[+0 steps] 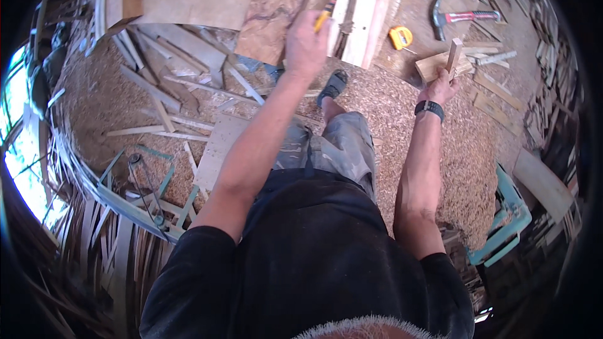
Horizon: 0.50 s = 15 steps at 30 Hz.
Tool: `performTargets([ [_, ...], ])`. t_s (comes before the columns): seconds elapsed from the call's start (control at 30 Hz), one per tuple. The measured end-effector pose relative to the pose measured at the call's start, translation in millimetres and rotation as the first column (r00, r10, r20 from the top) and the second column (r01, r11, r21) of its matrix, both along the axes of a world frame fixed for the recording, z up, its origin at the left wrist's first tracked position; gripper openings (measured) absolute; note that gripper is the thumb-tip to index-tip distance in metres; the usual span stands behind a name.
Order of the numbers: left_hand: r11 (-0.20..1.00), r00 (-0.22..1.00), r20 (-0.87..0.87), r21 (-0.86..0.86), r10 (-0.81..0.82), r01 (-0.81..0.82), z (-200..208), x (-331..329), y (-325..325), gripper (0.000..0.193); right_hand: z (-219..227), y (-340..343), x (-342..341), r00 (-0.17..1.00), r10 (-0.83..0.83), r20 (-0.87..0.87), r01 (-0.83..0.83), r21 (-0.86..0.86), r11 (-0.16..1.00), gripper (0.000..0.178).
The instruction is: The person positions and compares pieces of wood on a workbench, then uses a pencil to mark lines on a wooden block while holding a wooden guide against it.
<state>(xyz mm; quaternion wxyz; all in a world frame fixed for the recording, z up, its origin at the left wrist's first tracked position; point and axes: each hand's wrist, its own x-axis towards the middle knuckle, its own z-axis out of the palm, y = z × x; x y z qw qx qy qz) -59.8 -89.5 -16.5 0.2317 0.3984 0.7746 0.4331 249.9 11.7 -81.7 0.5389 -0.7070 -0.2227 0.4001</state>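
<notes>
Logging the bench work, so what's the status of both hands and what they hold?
Left hand shut on yellow-handled tool. Right hand gripping upright wooden block. Red-handled claw hammer and yellow tape measure lie apart.

We look from one fisheye camera worn on the head, facing almost straight down past our own shoulders, with the workbench (433,9) at the upper edge and the sawdust floor (402,107) far below. Straight boards bend near the dark rim. Both forearms enter from below, close to the lens.
</notes>
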Motion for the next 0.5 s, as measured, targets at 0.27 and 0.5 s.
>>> performTargets([
  [0.27,0.958,0.959,-0.132,-0.177,-0.252,0.227,10,1,3,0.062,91,-55,-39,0.835,0.439,0.331,-0.444,-0.065,0.894,0.053],
  [0.5,0.98,0.963,-0.187,0.018,-0.194,0.201,-11,8,15,0.046,71,-92,-80,0.753,0.613,0.241,-0.632,0.006,0.775,0.056],
])
